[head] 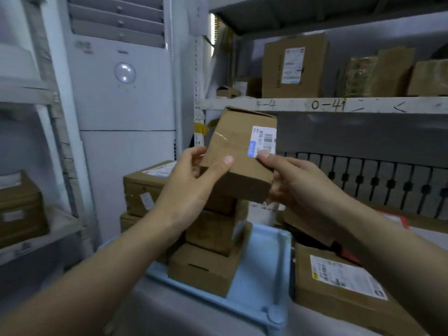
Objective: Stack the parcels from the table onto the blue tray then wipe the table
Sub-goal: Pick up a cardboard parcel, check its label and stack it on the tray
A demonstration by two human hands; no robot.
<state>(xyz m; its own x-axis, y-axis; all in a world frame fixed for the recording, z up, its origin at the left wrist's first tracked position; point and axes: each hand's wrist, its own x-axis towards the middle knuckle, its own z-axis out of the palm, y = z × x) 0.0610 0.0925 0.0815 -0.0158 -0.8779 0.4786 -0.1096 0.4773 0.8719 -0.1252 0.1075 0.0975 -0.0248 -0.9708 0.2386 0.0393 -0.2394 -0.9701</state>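
Note:
A small brown cardboard parcel (242, 151) with a white barcode label is held up in the air by both hands, above the blue tray (264, 270). My left hand (191, 187) grips its left side and my right hand (293, 180) grips its right lower corner. On the tray stands a stack of brown parcels (208, 265), with larger ones (143, 187) at its far left. To the right of the tray, another labelled parcel (339, 287) lies on the grey table (169, 311).
A tall white air-conditioner unit (121, 93) stands behind the tray at the left. Shelving with several cardboard boxes (293, 66) runs across the back right. More parcels sit on a rack at the far left (21, 209).

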